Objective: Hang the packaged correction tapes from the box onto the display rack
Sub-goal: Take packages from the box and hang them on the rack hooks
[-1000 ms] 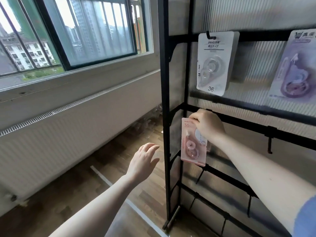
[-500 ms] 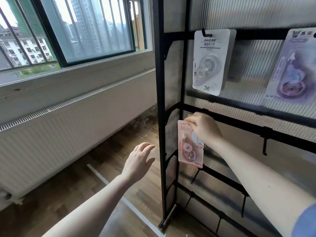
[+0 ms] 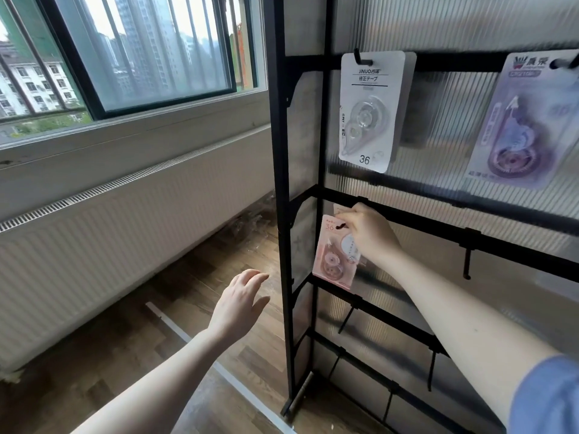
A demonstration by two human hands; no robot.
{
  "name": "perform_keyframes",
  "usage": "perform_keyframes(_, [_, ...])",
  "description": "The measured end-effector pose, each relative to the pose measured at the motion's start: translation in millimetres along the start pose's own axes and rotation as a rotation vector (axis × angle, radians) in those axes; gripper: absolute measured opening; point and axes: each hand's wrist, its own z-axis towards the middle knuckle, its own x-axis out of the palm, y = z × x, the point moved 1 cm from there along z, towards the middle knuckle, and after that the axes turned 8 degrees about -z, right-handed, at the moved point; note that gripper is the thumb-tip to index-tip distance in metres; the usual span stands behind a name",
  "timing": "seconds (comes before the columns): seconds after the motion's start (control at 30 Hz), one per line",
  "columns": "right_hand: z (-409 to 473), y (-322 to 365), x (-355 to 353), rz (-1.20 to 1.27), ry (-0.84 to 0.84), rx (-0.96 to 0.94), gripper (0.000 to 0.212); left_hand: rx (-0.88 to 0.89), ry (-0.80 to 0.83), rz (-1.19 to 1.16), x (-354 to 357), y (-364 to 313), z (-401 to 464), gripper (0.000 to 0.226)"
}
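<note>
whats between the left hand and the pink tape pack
In the head view, the rack's black upright post stands between the left hand and the pink tape pack.

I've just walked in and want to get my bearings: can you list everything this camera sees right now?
Black metal display rack: one, black, right half of view, ribbed translucent panel behind its bars.
White carded correction tape marked 36: one, white, hanging from a top-bar hook.
Purple carded correction tape: one, purple, hanging at top right.
Pink carded correction tape: one, pink, at the middle bar's left end, held there.
Empty black hook: one plainly seen, black, middle bar, further right; more lower down.
Window: one, dark-framed, upper left.
White radiator: one, white, below the window.
Wooden floor: brown, lower left.
Left hand: open, empty, beside the rack.
Right hand: pinching the pink card's top.
</note>
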Motion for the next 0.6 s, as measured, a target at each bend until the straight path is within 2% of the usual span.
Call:
perform_keyframes(0.2, [7.1,-7.3,1.2,-0.117,-0.040,0.029,0.052,0.019,0.014,-0.009,8.5,-6.6,3.5,0.045])
perform_keyframes(0.33, [-1.4,-12.3,1.6,-0.129,-0.102,0.076,0.042,0.017,0.033,-0.016,11.9,-13.1,4.1,0.045])
perform_keyframes(0.47, [-26.8,-21.9,2.3,-0.142,-0.155,0.135,0.044,0.022,0.035,-0.023,13.9,-22.0,2.8,0.044])
perform_keyframes(0.6, [-62.3,-36.3,9.7,-0.145,-0.111,0.208,0.047,0.012,0.047,-0.028,20.6,-37.8,-1.0,0.046])
